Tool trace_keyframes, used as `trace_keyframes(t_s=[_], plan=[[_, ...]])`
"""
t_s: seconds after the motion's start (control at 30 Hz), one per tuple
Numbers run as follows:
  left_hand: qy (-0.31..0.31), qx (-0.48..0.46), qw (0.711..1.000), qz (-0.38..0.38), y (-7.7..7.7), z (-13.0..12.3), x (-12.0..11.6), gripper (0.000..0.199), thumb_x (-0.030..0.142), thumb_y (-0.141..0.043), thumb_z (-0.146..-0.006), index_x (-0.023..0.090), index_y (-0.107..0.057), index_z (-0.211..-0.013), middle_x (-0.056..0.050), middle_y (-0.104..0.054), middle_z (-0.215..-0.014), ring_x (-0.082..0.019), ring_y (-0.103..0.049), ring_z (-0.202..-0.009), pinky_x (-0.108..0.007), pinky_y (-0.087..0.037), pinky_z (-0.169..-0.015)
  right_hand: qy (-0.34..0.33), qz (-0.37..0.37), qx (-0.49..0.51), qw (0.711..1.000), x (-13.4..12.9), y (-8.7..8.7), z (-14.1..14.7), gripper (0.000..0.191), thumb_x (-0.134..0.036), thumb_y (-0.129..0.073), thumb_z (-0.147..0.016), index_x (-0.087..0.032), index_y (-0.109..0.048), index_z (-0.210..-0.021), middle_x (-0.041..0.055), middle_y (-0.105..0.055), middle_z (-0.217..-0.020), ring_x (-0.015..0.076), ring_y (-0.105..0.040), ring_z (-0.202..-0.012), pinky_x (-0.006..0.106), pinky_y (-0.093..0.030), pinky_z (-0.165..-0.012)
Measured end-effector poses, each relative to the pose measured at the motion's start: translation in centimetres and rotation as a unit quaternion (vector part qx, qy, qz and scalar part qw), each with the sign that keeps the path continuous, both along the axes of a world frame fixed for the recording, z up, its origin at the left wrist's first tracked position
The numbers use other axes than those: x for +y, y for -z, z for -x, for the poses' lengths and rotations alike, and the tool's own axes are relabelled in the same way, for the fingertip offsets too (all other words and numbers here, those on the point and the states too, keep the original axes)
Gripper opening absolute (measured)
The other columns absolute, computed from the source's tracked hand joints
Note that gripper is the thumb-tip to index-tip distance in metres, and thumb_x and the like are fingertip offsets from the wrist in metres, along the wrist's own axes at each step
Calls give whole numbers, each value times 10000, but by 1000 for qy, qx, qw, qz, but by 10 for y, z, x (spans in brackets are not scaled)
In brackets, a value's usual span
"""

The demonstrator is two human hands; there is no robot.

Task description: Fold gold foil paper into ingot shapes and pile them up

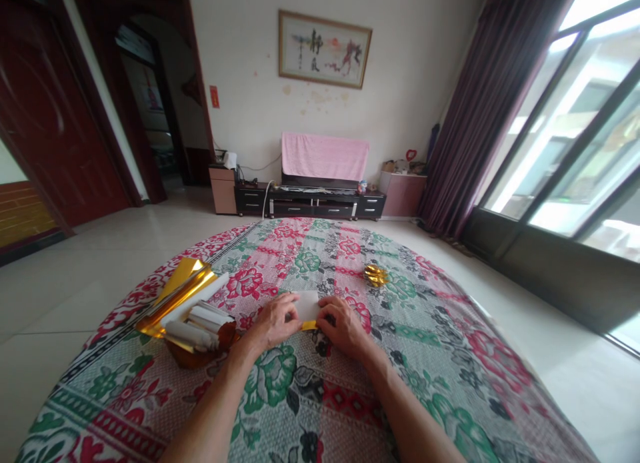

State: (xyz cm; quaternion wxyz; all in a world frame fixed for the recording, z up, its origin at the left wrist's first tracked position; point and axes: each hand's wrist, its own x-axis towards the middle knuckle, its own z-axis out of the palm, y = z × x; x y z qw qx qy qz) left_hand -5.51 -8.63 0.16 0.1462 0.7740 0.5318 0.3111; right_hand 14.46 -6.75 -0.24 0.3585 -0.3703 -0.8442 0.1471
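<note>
One small sheet (307, 304) lies between the two hands, on the flowered cloth (430, 323), and serves here as the landmark. Its upper face is whitish, and one gold strip (309, 325) shows along its near edge. At the sheet's left side, the left hand (279, 320) is curled, thumb and fingers gripping that edge. At its right side, the right hand (343, 323) pinches the other edge, fingers bent. Both thumbs come close to the ends of the gold strip.

Beyond the sheet and to its right, well apart from it, sits one crumpled gold piece (376, 275). To the sheet's left, past the left hand, lies one pile of gold foil (187, 276), with several pale rolls (193, 333) on it; they overlap too much to count surely.

Far beyond the sheet stands one low black stand (313, 206), with one pink cloth (325, 155) draped above it. Higher still, on the wall, hangs one framed picture (325, 48). Far off to the sheet's right hangs a purple curtain (455, 110).
</note>
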Motion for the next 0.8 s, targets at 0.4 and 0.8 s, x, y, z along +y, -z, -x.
trace_keyframes(t_s=[0.4, 0.8], plan=[[26, 12, 999, 33, 1, 5, 2, 116, 187, -564, -682, 214, -672, -713, -69, -519, -1260, -223, -436, -1195, -365, -322, -1014, 12, -1, -48, 999, -8, -4, 5, 214, -85, -492, -766, -225, -652, -749, 36, -562, -1060, 179, -501, -1003, 330, -357, -898], [26, 13, 999, 38, -2, 4, 1, 113, 201, -552, -681, 214, -660, -711, -53, -512, -1267, -207, -438, -1192, -338, -322, -1019, 77, -22, -51, 995, -17, -4, 16, 95, -299, -603, -755, -208, -612, -732, 44, -556, -1031, 194, -499, -970, 332, -370, -861]])
